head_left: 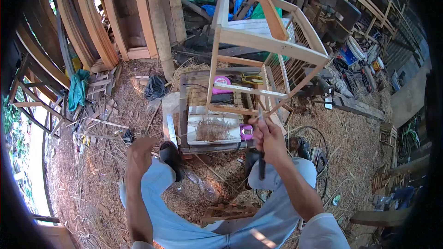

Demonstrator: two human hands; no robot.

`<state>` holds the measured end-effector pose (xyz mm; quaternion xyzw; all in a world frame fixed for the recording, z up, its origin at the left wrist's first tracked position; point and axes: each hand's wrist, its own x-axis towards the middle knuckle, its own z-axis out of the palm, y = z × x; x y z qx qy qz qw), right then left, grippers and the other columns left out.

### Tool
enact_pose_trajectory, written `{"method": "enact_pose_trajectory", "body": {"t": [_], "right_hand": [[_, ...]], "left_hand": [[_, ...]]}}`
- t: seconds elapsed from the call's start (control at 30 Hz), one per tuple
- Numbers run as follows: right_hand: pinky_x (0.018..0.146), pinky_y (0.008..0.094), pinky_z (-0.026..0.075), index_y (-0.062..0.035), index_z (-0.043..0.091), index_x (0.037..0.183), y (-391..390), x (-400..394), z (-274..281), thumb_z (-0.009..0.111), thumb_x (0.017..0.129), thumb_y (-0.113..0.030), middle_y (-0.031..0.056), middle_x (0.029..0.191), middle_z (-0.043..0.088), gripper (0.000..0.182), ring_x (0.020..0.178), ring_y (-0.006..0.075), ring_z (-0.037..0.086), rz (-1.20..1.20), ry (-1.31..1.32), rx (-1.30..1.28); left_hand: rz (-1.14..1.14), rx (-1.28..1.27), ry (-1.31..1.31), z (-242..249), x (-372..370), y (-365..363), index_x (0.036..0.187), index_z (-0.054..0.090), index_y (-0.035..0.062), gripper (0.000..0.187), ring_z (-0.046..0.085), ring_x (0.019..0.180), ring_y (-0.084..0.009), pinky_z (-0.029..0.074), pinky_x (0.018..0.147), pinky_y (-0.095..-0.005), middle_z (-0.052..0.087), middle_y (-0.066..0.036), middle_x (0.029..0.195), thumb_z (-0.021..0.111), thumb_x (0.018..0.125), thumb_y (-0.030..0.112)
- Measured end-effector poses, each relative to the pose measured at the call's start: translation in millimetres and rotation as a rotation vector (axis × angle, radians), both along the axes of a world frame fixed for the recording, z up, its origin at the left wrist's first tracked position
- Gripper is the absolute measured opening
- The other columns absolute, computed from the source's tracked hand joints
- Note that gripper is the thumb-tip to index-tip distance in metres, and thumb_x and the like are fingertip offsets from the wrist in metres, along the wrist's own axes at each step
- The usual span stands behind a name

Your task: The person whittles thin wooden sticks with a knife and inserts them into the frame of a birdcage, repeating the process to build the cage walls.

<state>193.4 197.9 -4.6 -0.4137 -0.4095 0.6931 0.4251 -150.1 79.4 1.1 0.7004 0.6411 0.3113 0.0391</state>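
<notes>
My right hand is closed around a knife. The dark handle sticks out below the fist and the pale blade points up, close to the lower rail of a wooden frame. My left hand is held above my left knee with its fingers curled in. A faint thin line runs from near its fingertips toward the block, but what the fingers hold is too small to make out. Between the hands lies a white block with a brown, worn top. The slatted wooden frame stands tilted just beyond it.
The block rests on a low wooden platform with a pink tape measure, a round pink container and a metal strip. Shavings cover the floor. Curved wooden pieces lean at the left, and a black bag lies near them.
</notes>
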Motion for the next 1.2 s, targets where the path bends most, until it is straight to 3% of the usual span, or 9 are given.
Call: {"method": "enact_pose_trajectory", "body": {"t": [0.03,0.13,0.23,0.47,0.6,0.83,1.03,1.13,1.2], "right_hand": [[0.039,0.0214,0.031,-0.0013,0.060,0.099,-2.5,-5.7,-3.7,0.041,0.099,-0.030,-0.0044,0.061,0.045,0.034,0.045,0.0036,0.039,0.010,0.004,0.013],[0.041,0.0202,0.027,-0.0015,0.053,0.117,-26.4,-25.1,-2.4,0.037,0.101,-0.031,-0.0045,0.061,0.038,0.037,0.046,0.0045,0.031,0.462,-0.152,0.026],[0.042,0.0214,0.033,-0.0037,0.055,0.109,-34.7,-38.2,-0.5,0.036,0.101,-0.031,-0.0026,0.062,0.043,0.034,0.046,0.0055,0.038,0.486,-0.147,0.028],[0.044,0.0206,0.031,-0.0049,0.053,0.113,-19.6,-47.0,-5.0,0.038,0.101,-0.031,-0.0040,0.064,0.039,0.033,0.049,0.0054,0.035,0.413,0.141,-0.110],[0.043,0.0210,0.024,-0.0026,0.053,0.119,-18.7,-43.7,-8.2,0.039,0.100,-0.029,-0.0040,0.062,0.036,0.035,0.050,0.0053,0.029,0.411,0.107,-0.136],[0.040,0.0212,0.020,0.0012,0.056,0.110,-3.8,-23.6,5.4,0.045,0.098,-0.031,-0.0039,0.060,0.041,0.036,0.042,0.0039,0.026,0.413,0.030,-0.081],[0.040,0.0202,0.022,0.0001,0.056,0.111,-16.0,-34.1,2.5,0.041,0.100,-0.027,-0.0046,0.059,0.039,0.034,0.045,0.0035,0.028,0.424,0.039,-0.120],[0.041,0.0210,0.025,-0.0035,0.057,0.113,14.1,-7.7,-3.4,0.041,0.099,-0.029,-0.0045,0.063,0.040,0.033,0.047,0.0053,0.032,0.174,0.040,-0.153],[0.041,0.0209,0.025,-0.0040,0.057,0.113,10.7,-3.2,-0.4,0.041,0.099,-0.029,-0.0045,0.063,0.040,0.032,0.047,0.0053,0.032,0.215,0.057,-0.123]], "left_hand": [[0.010,0.013,0.004,-2.8,1.2,2.7,0.093,0.064,0.0035,0.027,0.063,0.081,-0.0324,0.051,0.070,-0.0393,0.066,-0.015,0.088,0.055,0.071,-0.009],[-0.076,-0.025,-0.023,-16.3,22.5,15.1,0.094,0.064,0.0027,0.025,0.063,0.083,-0.0340,0.051,0.071,-0.0396,0.065,-0.016,0.088,0.055,0.074,-0.009],[-0.076,-0.021,-0.056,-4.7,46.0,21.4,0.098,0.063,0.0033,0.026,0.063,0.081,-0.0337,0.051,0.071,-0.0401,0.064,-0.015,0.086,0.056,0.075,-0.008],[-0.293,-0.002,-0.093,-7.7,84.7,29.0,0.103,0.061,0.0036,0.030,0.063,0.074,-0.0314,0.052,0.062,-0.0384,0.063,-0.013,0.085,0.058,0.075,-0.007],[-0.315,0.075,-0.090,-10.7,92.7,29.3,0.103,0.060,0.0023,0.032,0.062,0.072,-0.0309,0.052,0.062,-0.0383,0.062,-0.013,0.085,0.058,0.073,-0.008],[-0.311,0.084,0.034,7.3,80.2,24.3,0.099,0.064,0.0021,0.036,0.065,0.074,-0.0303,0.054,0.065,-0.0374,0.065,-0.014,0.083,0.060,0.066,-0.011],[-0.311,0.055,-0.016,-5.0,85.3,19.2,0.103,0.061,0.0017,0.035,0.064,0.079,-0.0273,0.053,0.067,-0.0354,0.064,-0.013,0.090,0.056,0.070,-0.010],[-0.272,-0.030,0.042,-1.0,53.3,17.7,0.102,0.061,0.0015,0.029,0.065,0.079,-0.0289,0.053,0.067,-0.0364,0.065,-0.014,0.091,0.055,0.075,-0.007],[-0.124,-0.049,-0.034,11.1,42.4,18.6,0.100,0.062,0.0018,0.023,0.065,0.076,-0.0311,0.053,0.065,-0.0382,0.065,-0.014,0.088,0.055,0.079,-0.004]]}}
